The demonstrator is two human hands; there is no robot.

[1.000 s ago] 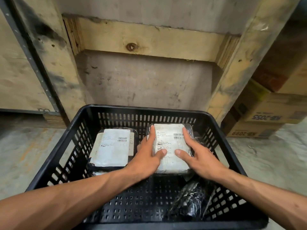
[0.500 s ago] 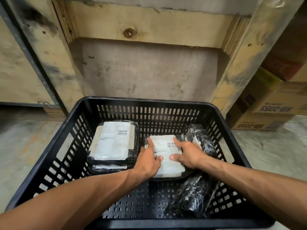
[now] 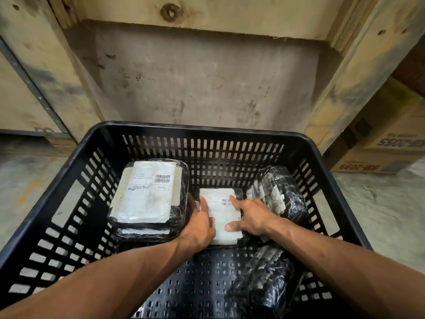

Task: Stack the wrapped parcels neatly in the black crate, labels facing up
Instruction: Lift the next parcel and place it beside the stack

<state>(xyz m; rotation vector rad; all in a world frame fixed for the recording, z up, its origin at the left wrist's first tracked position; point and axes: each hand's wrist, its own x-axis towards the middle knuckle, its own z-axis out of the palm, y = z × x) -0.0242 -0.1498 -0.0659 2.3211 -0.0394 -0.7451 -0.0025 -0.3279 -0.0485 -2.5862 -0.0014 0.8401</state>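
A black slotted crate (image 3: 207, 132) fills the lower view. On its floor in the middle lies a wrapped parcel (image 3: 222, 217), white label up. My left hand (image 3: 199, 226) grips its left edge and my right hand (image 3: 250, 217) presses on its right side, fingers spread over the label. Left of it stands a stack of two wrapped parcels (image 3: 147, 194), the top one label up. Against the right wall leans a black-wrapped parcel (image 3: 280, 192), label not visible. Another black-wrapped parcel (image 3: 264, 282) lies at the front right, partly under my right forearm.
Wooden crate boards (image 3: 207, 65) rise just behind the crate. Cardboard boxes (image 3: 379, 153) stand on the concrete floor (image 3: 379, 215) at the right. A metal rail (image 3: 30, 84) runs down the boards at the left.
Both hands have brought the labelled parcel down from near the crate's rim to the floor in the middle. The parcel leaning on the right wall has come into view.
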